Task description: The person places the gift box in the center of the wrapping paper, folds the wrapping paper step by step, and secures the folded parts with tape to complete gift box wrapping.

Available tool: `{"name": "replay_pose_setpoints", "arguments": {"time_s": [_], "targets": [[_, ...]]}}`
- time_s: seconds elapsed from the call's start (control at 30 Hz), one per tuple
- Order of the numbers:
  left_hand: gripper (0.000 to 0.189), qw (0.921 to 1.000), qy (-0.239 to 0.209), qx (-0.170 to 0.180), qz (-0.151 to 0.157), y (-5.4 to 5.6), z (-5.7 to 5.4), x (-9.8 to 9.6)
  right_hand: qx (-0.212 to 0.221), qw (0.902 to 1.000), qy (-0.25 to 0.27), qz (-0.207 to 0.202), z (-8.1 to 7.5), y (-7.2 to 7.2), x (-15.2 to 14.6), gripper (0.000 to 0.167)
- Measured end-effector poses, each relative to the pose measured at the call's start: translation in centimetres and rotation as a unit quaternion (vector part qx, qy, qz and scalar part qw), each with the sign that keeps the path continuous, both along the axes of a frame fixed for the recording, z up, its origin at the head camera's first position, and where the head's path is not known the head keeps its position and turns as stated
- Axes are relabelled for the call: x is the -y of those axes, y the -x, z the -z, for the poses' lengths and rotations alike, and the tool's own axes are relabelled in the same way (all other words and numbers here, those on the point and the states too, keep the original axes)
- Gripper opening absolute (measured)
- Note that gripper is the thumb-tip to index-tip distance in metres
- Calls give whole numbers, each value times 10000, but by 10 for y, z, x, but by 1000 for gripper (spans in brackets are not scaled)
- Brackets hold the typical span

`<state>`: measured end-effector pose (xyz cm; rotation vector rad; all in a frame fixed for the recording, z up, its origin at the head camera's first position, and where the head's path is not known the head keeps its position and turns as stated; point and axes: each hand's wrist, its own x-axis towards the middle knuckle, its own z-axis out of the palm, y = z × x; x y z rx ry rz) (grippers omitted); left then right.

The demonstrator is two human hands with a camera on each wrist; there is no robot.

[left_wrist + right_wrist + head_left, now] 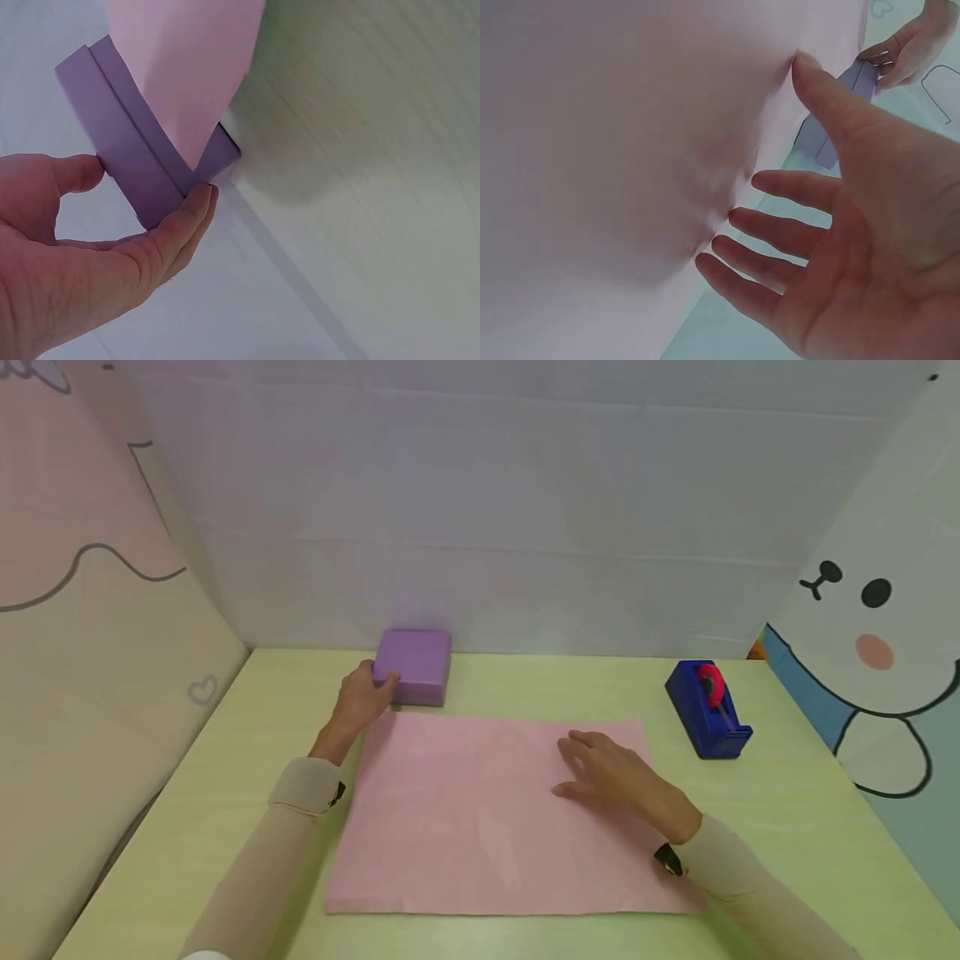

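Observation:
A purple box [413, 658] with a lid sits at the back of the table, left of the middle. My left hand [362, 699] grips it by its left end, thumb on one side and fingers on another, as the left wrist view of the box [135, 135] shows. In front lies a large sheet of pink paper [480, 827], flat with faint creases. Over its right part is my right hand [611, 772], fingers spread and slightly bent, holding nothing. In the right wrist view the fingertips [742, 217] are at the paper's surface; whether all touch is unclear.
A blue tape dispenser [705, 714] with a red core stands at the back right of the pale green table [787, 827]. A white sheet [510, 510] hangs behind the table, and printed cloths with cartoon drawings flank it left and right.

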<state>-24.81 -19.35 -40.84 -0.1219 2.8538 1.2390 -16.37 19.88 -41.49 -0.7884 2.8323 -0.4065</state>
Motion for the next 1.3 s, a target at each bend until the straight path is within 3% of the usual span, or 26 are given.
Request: {"name": "replay_pose_setpoints", "arguments": {"time_s": [0.27, 0.43, 1.3], "targets": [[68, 9997, -76, 117, 176, 4, 2, -9, -337, 9983, -279, -394, 4, -1, -3, 71], [67, 9997, -71, 71, 223, 8, 4, -17, -293, 9984, -232, -434, 4, -3, -3, 70], [64, 9985, -138, -183, 490, 7, 3, -65, -85, 9995, 46, -308, 2, -6, -4, 68]]}}
